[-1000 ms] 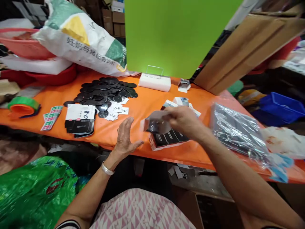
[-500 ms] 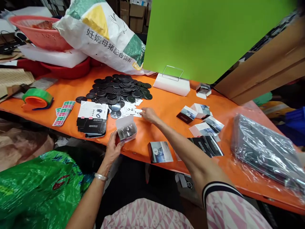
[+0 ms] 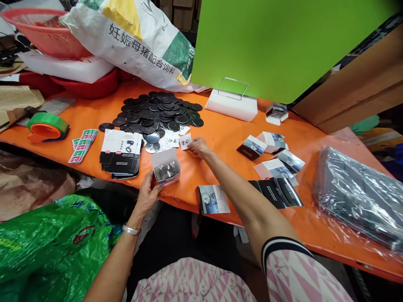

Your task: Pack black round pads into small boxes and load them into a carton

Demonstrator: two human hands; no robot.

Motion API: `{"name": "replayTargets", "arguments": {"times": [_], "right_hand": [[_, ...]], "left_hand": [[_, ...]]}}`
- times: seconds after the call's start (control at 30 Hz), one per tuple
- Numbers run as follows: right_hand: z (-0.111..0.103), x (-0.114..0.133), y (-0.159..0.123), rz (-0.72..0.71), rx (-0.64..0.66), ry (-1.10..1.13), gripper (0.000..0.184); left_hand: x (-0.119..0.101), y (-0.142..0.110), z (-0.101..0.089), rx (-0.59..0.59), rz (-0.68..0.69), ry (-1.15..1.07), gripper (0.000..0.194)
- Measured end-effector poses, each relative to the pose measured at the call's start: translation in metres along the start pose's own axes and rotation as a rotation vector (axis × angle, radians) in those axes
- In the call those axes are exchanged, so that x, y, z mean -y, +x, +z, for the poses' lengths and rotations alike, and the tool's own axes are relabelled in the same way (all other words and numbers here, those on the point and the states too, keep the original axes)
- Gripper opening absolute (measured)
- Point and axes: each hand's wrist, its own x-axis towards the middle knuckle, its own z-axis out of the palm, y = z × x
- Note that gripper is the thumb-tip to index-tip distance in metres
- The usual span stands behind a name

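Observation:
My left hand (image 3: 149,189) grips a small white box (image 3: 166,179) by its near left corner, at the table's front edge. The box's lid stands up, and something dark in shiny clear wrap shows inside. Farther off, my right hand (image 3: 199,147) pinches a small white card packet (image 3: 185,141) with a dark ring-like picture on it. More such white packets (image 3: 170,140) lie just left of it. Behind them spreads a heap of black discs (image 3: 157,111). Left of the box is a stack of black and white printed booklets (image 3: 121,153).
Opened and folded small boxes (image 3: 252,147) lie to the right, with a plastic-wrapped dark bundle (image 3: 355,197) beyond. A white foam block (image 3: 231,105) stands before a green board (image 3: 252,46). Tape rolls (image 3: 47,126) and sticker sheets (image 3: 84,144) lie left.
My right hand has picked up a white card packet, which now shows tilted up in its fingers. My left hand still holds the box. The view has shifted slightly.

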Motion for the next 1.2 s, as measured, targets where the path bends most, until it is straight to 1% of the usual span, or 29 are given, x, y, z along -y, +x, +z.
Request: {"name": "replayTargets", "arguments": {"times": [0.13,0.23,0.3,0.33,0.37,0.4,0.47,0.5,0.53,0.6,0.63,0.67,0.73,0.83,0.87,0.93,1.0,1.07,1.13,1.17,1.2], "right_hand": [[-0.018,-0.008,-0.03,0.0,-0.047,0.274,0.019],[-0.031,-0.007,-0.05,-0.023,-0.059,0.392,0.013],[-0.039,-0.004,-0.059,-0.039,-0.057,0.43,0.01],[-0.044,-0.002,-0.062,-0.046,-0.056,0.44,0.012],[-0.048,-0.001,-0.065,-0.054,-0.058,0.445,0.015],[-0.052,0.0,-0.068,-0.068,-0.066,0.447,0.018],[-0.06,0.0,-0.074,-0.121,-0.082,0.443,0.024],[-0.063,0.0,-0.077,-0.151,-0.09,0.438,0.028],[-0.066,-0.002,-0.08,-0.176,-0.093,0.434,0.032],[-0.07,-0.005,-0.087,-0.204,-0.077,0.435,0.038],[-0.071,-0.007,-0.089,-0.204,-0.065,0.444,0.04],[-0.072,-0.009,-0.091,-0.201,-0.056,0.456,0.042],[-0.074,-0.013,-0.095,-0.208,-0.04,0.485,0.045],[-0.078,-0.016,-0.097,-0.228,-0.031,0.502,0.047],[-0.079,-0.017,-0.098,-0.231,-0.031,0.507,0.047],[-0.081,-0.016,-0.099,-0.233,-0.037,0.522,0.047],[-0.082,-0.015,-0.1,-0.24,-0.055,0.545,0.047],[-0.081,-0.011,-0.102,-0.25,-0.078,0.567,0.046],[-0.079,-0.006,-0.106,-0.259,-0.085,0.61,0.044],[-0.077,-0.002,-0.109,-0.264,-0.076,0.641,0.044],[-0.075,0.003,-0.113,-0.274,-0.057,0.672,0.043]], "left_hand": [[-0.003,0.0,0.003,0.064,-0.011,-0.08,0.062],[-0.009,0.0,0.004,0.205,-0.021,-0.165,0.069],[-0.014,0.008,0.0,0.275,-0.032,-0.225,0.075],[-0.017,0.017,-0.005,0.271,-0.026,-0.24,0.076],[-0.02,0.028,-0.011,0.239,-0.01,-0.231,0.075],[-0.023,0.043,-0.017,0.182,0.015,-0.185,0.069],[-0.026,0.08,-0.028,0.061,0.091,0.041,0.055],[-0.027,0.101,-0.031,0.021,0.129,0.215,0.048],[-0.027,0.122,-0.033,0.012,0.16,0.418,0.042],[-0.023,0.158,-0.03,0.053,0.187,0.79,0.036],[-0.021,0.173,-0.026,0.085,0.185,0.914,0.034],[-0.017,0.185,-0.022,0.111,0.18,0.989,0.031],[-0.011,0.201,-0.012,0.135,0.185,1.03,0.027],[-0.007,0.208,-0.003,0.15,0.198,1.036,0.016],[-0.008,0.209,-0.002,0.153,0.198,1.038,0.015],[-0.013,0.209,-0.003,0.143,0.196,1.037,0.02],[-0.022,0.208,-0.009,0.099,0.197,1.035,0.026],[-0.035,0.207,-0.019,0.026,0.194,1.046,0.03],[-0.052,0.202,-0.031,-0.094,0.176,1.015,0.031],[-0.062,0.197,-0.036,-0.175,0.172,0.941,0.03],[-0.074,0.19,-0.04,-0.256,0.176,0.822,0.028]]}}
